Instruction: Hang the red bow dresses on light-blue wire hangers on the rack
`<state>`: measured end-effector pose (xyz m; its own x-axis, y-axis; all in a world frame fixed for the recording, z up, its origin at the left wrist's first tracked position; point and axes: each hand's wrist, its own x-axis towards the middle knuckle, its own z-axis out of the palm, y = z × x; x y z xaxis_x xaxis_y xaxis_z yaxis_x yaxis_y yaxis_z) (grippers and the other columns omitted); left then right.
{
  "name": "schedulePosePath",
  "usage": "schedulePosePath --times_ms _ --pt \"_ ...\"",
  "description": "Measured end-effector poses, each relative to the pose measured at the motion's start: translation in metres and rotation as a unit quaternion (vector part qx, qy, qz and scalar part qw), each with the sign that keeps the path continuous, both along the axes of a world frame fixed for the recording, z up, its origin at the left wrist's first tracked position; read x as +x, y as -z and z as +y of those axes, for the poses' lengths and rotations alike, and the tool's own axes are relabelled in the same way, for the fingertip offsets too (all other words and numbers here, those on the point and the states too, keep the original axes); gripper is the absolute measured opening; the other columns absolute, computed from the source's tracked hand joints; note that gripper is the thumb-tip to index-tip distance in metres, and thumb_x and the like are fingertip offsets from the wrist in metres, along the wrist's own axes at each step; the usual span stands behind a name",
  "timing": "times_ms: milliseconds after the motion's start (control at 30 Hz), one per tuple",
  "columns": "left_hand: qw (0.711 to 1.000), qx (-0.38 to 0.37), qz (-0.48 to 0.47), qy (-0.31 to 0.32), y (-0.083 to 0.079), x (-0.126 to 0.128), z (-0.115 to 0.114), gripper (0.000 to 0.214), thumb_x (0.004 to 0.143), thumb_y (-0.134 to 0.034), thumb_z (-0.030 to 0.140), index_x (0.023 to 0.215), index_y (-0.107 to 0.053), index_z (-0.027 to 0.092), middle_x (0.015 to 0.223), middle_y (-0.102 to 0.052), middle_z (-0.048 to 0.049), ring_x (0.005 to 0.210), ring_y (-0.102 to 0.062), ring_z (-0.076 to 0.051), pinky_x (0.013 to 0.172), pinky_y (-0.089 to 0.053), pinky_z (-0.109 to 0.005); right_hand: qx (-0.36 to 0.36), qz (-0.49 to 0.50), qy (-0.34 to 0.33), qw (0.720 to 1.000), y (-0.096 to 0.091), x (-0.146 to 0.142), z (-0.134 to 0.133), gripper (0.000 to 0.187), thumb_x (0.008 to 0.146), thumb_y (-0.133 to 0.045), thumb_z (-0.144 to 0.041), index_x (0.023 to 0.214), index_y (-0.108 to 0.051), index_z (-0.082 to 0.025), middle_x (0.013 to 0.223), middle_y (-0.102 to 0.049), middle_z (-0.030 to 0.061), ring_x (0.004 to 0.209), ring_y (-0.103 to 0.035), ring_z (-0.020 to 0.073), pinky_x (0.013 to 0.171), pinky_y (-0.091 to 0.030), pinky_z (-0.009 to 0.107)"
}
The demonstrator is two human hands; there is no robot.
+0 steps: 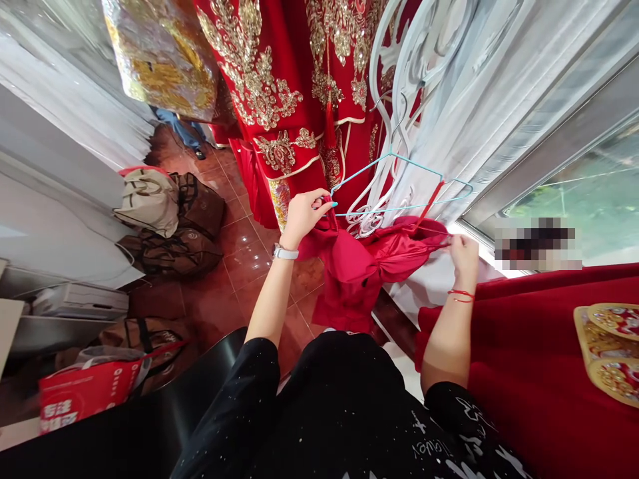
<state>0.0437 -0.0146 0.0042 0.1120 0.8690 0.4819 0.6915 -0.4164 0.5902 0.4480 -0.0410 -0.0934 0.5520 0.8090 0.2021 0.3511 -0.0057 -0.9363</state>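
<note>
Downward hangs the red dress (357, 276), bodice (349, 256) uppermost.

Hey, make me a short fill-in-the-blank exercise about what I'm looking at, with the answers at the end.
The garment held by the left hand and the right hand is ____ in colour.
The watch is strapped around the ____ wrist.
The thin bracelet circles the ____ wrist.
The person's sleeves are ____.

Missing words: red; left; right; black.

The dress (349, 258), red and shiny (gathered at the bust), hangs spread beside a thin blue hanger (392, 155).
</note>
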Motion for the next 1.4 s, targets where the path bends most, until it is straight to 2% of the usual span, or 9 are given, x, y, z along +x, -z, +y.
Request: schedulePosePath --times_ms 133,333,567,767,900,1000,1100,1233,1400 --pt "1.000 -0.007 -0.010 0.021 -0.001 -0.004 0.005 0.022 0.090 -0.071 0.043 0.085 -0.071 0.021 0.056 -0.036 0.0071 0.057 -0.034 -0.013 0.064 -0.032 -0.028 0.156 0.259 0.007 0.953 -0.036 0.016 0.018 0.009 0.075 -0.052 -0.023 0.079 -0.059 -0.027 0.088 -0.073 0.0074 0.091 -0.076 0.0219 0.095 -0.061 0.043" --pt "0.998 -0.009 -0.027 0.055 0.001 -0.008 0.014 0.024 0.087 -0.073 0.043 0.082 -0.072 0.020 0.056 -0.035 0.0076 0.056 -0.030 -0.012 0.063 -0.032 -0.027 0.341 0.217 0.011 0.914 -0.070 0.013 0.047 0.025 0.061 -0.070 -0.009 0.081 -0.072 -0.022 0.096 -0.080 0.0100 0.098 -0.079 0.0260 0.099 -0.059 0.047" --pt "0.994 -0.018 -0.065 0.085 0.009 -0.010 0.023 0.027 0.085 -0.075 0.046 0.084 -0.074 0.019 0.058 -0.036 0.0070 0.055 -0.029 -0.011 0.059 -0.029 -0.027 0.181 0.041 -0.084 0.979 -0.115 -0.001 0.044 0.008 0.072 -0.082 -0.014 0.079 -0.081 -0.018 0.083 -0.081 0.0092 0.078 -0.076 0.0206 0.083 -0.062 0.037" --pt "0.997 -0.031 -0.049 0.056 0.009 -0.003 0.017 0.022 0.088 -0.074 0.041 0.087 -0.074 0.019 0.058 -0.042 0.0062 0.057 -0.037 -0.012 0.063 -0.035 -0.027 0.073 -0.126 -0.159 0.977 -0.143 -0.019 0.043 0.013 0.072 -0.077 -0.003 0.071 -0.078 -0.016 0.075 -0.077 0.0056 0.073 -0.069 0.0155 0.080 -0.058 0.033" --pt "0.998 -0.003 -0.061 0.029 0.023 -0.016 0.012 0.034 0.090 -0.075 0.051 0.109 -0.073 0.023 0.091 -0.069 -0.0032 0.090 -0.063 -0.021 0.089 -0.051 -0.034 0.189 -0.225 -0.078 0.953 -0.128 -0.036 0.029 0.035 0.068 -0.073 -0.006 0.100 -0.081 -0.017 0.109 -0.077 0.0092 0.105 -0.071 0.0215 0.105 -0.054 0.040" --pt "0.989 -0.007 -0.147 0.017 0.051 -0.039 0.005 0.077 0.077 -0.085 0.064 0.140 -0.059 0.026 0.141 -0.063 -0.0125 0.133 -0.058 -0.030 0.115 -0.047 -0.045 0.258 -0.126 0.015 0.958 -0.097 -0.071 0.006 0.034 0.076 -0.067 -0.018 0.109 -0.077 -0.018 0.111 -0.073 0.0089 0.106 -0.071 0.0231 0.103 -0.057 0.045" --pt "0.969 -0.087 -0.230 0.021 0.082 -0.051 -0.002 0.092 0.070 -0.085 0.073 0.141 -0.058 0.020 0.145 -0.063 -0.0165 0.136 -0.059 -0.034 0.119 -0.047 -0.049 0.137 0.074 -0.177 0.972 -0.059 -0.126 -0.009 0.026 0.080 -0.073 -0.036 0.102 -0.075 -0.021 0.101 -0.077 0.0073 0.099 -0.074 0.0240 0.099 -0.061 0.046" --pt "0.946 -0.111 -0.304 -0.019 0.094 -0.042 -0.007 0.071 0.072 -0.081 0.071 0.114 -0.070 0.015 0.113 -0.075 -0.0125 0.109 -0.072 -0.030 0.105 -0.058 -0.046 -0.043 0.263 -0.352 0.897 -0.026 -0.200 0.006 0.054 0.067 -0.087 -0.051 0.111 -0.072 -0.024 0.122 -0.078 0.0104 0.126 -0.070 0.0286 0.116 -0.053 0.047" --pt "0.937 -0.092 -0.333 -0.042 0.083 -0.030 -0.010 0.057 0.073 -0.084 0.062 0.106 -0.072 0.016 0.102 -0.075 -0.0090 0.098 -0.073 -0.025 0.098 -0.060 -0.042 0.057 0.348 -0.370 0.860 -0.018 -0.246 0.039 0.053 0.077 -0.078 -0.067 0.110 -0.063 -0.029 0.133 -0.075 0.0051 0.135 -0.066 0.0231 0.123 -0.046 0.043"
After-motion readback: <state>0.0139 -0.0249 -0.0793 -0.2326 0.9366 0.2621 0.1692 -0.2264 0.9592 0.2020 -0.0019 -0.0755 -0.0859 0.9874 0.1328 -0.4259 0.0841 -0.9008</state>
